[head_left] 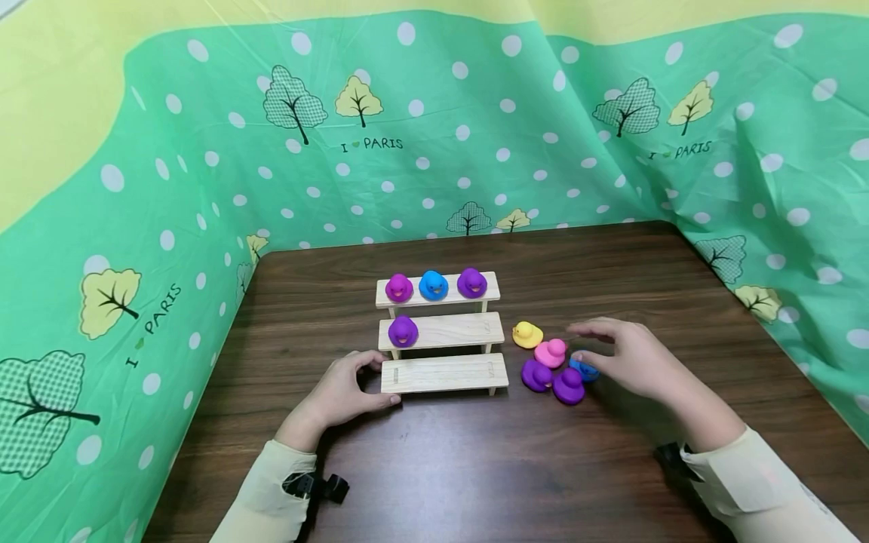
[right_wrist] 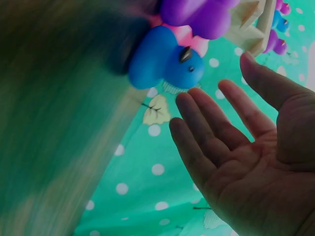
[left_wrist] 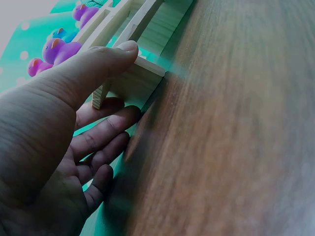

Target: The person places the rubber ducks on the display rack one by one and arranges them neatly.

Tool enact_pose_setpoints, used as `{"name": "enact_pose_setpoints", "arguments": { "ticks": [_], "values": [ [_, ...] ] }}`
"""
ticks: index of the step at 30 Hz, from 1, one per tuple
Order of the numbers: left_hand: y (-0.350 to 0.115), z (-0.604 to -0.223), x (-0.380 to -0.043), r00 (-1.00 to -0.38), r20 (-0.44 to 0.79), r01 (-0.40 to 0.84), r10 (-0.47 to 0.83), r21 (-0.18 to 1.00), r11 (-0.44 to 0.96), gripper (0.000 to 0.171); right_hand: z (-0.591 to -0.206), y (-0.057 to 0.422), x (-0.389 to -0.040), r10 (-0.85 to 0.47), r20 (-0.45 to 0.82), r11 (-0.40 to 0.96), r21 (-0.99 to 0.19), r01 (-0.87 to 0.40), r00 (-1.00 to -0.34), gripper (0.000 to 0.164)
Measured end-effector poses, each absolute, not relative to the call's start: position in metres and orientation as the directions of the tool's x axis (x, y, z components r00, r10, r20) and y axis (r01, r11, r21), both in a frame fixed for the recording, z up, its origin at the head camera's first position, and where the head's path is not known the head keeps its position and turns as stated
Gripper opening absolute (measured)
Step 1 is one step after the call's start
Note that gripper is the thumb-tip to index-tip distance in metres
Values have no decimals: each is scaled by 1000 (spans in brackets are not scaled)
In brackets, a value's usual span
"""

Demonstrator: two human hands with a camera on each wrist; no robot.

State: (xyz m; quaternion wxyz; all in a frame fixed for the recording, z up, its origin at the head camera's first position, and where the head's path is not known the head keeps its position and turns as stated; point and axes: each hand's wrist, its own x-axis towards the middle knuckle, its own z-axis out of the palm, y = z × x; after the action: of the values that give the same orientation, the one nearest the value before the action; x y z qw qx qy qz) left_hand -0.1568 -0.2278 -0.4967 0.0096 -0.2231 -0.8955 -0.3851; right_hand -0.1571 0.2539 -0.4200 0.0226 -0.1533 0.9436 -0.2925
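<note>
A three-tier wooden stand (head_left: pixel 444 375) stands mid-table. My left hand (head_left: pixel 342 394) holds the left end of its lowest tier, thumb in front and forefinger behind; the left wrist view shows the thumb (left_wrist: pixel 110 61) across that end. On the top tier sit a magenta rubber duck (head_left: pixel 398 288), a blue one (head_left: pixel 433 286) and a purple one (head_left: pixel 471 283). One purple duck (head_left: pixel 403 332) is at the middle tier's left. My right hand (head_left: pixel 634 354) hovers with spread fingers beside a second blue duck (right_wrist: pixel 160 59), apart from it in the right wrist view.
Right of the stand, a yellow duck (head_left: pixel 527 335), a pink duck (head_left: pixel 551 353) and two purple ducks, one left (head_left: pixel 537 375) and one nearer (head_left: pixel 569 386), cluster with the blue one. A green dotted cloth (head_left: pixel 421 188) hangs around the dark wooden table (head_left: pixel 462 483).
</note>
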Motion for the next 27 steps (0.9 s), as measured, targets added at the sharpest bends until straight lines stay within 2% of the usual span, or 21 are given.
{"name": "enact_pose_setpoints", "arguments": {
  "ticks": [7,27],
  "values": [
    [-228,-496,-157,-898,196,412,394,687,598,51,-425,265,-155,-311,-70,822,-519,-232,-948,43],
    [-228,-497,-157,-899,200,413,390,685,600,52,-438,276,-154,-303,-130,833,-518,-196,-944,44]
  ]
}}
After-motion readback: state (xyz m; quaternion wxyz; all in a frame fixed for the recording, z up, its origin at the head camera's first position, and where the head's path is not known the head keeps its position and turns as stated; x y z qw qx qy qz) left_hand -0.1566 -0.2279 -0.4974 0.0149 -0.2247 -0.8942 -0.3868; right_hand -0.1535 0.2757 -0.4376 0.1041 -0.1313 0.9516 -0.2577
